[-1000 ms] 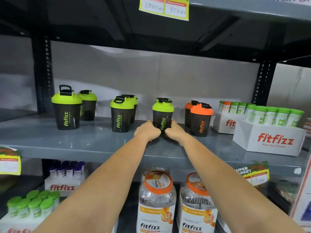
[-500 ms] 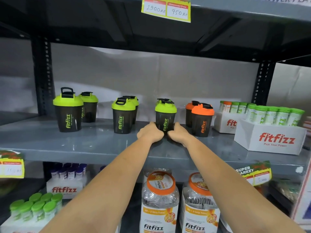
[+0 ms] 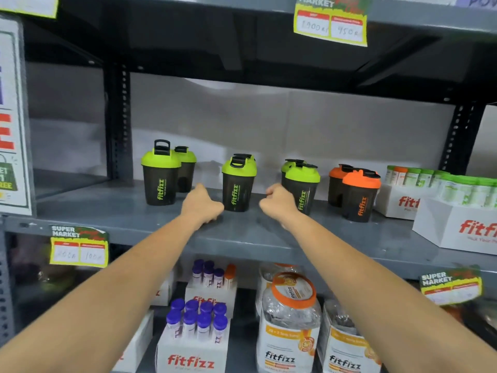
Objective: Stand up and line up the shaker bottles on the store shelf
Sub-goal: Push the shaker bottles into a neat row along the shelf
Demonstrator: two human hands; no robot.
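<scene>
On the grey shelf (image 3: 269, 235), middle level, the shaker bottles stand upright in four front/back pairs: three green-lidded pairs, one orange pair at right. Centre green-lidded shaker (image 3: 238, 183) sits between both hands, its rear mate almost hidden behind it. Left hand (image 3: 202, 205) just beside its left wall, fingers curled under, resting on the shelf; can't tell if it touches the bottle. Right hand (image 3: 278, 203) loosely fisted between that shaker and the next green shaker (image 3: 302, 191), overlapping the latter's lower left; neither grip is pinching anything I can confirm. Likely step: squaring the centre pair. Suggest pushing low on the body, not the lid, so it slides without tipping; match the front edge to the left shaker (image 3: 160, 176) and orange shaker (image 3: 360, 195), logo forward, gaps even.
</scene>
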